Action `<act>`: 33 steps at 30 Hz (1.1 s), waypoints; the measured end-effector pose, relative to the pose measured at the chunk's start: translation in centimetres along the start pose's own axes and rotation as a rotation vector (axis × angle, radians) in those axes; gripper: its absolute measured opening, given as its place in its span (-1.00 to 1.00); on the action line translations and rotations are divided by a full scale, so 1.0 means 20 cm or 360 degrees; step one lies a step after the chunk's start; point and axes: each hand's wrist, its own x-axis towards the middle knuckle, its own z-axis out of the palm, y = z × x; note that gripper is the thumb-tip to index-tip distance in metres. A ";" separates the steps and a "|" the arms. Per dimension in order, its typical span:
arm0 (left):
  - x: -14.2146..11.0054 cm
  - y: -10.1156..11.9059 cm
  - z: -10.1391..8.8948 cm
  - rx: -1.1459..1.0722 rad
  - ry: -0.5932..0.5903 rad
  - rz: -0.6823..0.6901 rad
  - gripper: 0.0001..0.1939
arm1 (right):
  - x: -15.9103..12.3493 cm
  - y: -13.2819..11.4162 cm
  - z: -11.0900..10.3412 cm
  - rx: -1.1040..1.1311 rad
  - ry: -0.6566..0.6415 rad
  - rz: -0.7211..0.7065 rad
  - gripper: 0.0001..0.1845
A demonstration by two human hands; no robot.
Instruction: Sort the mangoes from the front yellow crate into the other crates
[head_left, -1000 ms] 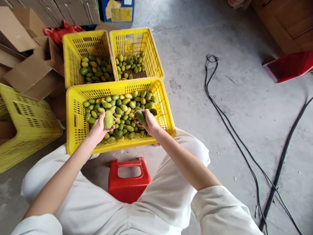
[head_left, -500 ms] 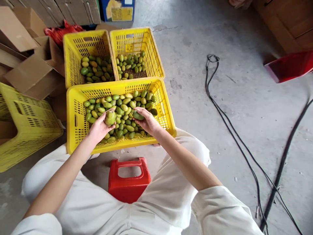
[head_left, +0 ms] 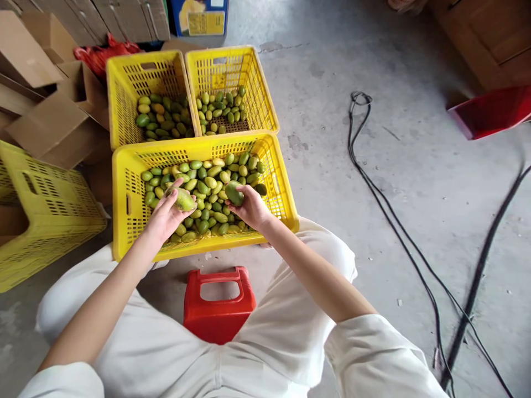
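My left hand point(head_left: 165, 214) holds a yellow-green mango point(head_left: 183, 200) between thumb and fingers, above the left side of the near yellow crate point(head_left: 119, 213). In my right hand point(head_left: 254, 209) is a darker green mango point(head_left: 234, 193), gripped at its right side. Both fruits are raised over the loose mangoes point(head_left: 212, 185) that cover the crate's bottom, in shades of green and yellow. My fingers hide part of each held fruit.
Two more yellow crates with mangoes, a left one point(head_left: 114, 105) and a right one point(head_left: 269, 110), stand behind. A red plastic stool point(head_left: 218, 320) is between my legs. Cardboard boxes point(head_left: 50, 127) and another crate point(head_left: 53, 221) are at left. Black cables point(head_left: 385, 204) lie on the right floor.
The mango in my left hand has turned from end-on to lying lengthwise, and the thumb has lifted. The right-hand mango has tilted and shows more of its side.
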 end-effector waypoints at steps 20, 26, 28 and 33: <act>0.01 -0.03 0.01 0.0068 0.0066 0.0046 -0.48 | 0.02 0.01 0.03 0.0108 0.0026 -0.0081 -0.31; 0.00 -0.02 0.04 -0.0029 0.0122 -0.0011 -0.59 | 0.02 0.01 0.00 -0.0063 -0.0044 -0.0098 -0.39; -0.01 0.00 0.05 -0.0042 0.0108 -0.0071 -0.71 | 0.02 0.00 -0.01 -0.0066 -0.0047 -0.0063 -0.49; -0.03 0.02 0.06 0.0047 0.0057 -0.0206 -0.76 | 0.02 0.00 -0.02 -0.0129 -0.0080 -0.0076 -0.53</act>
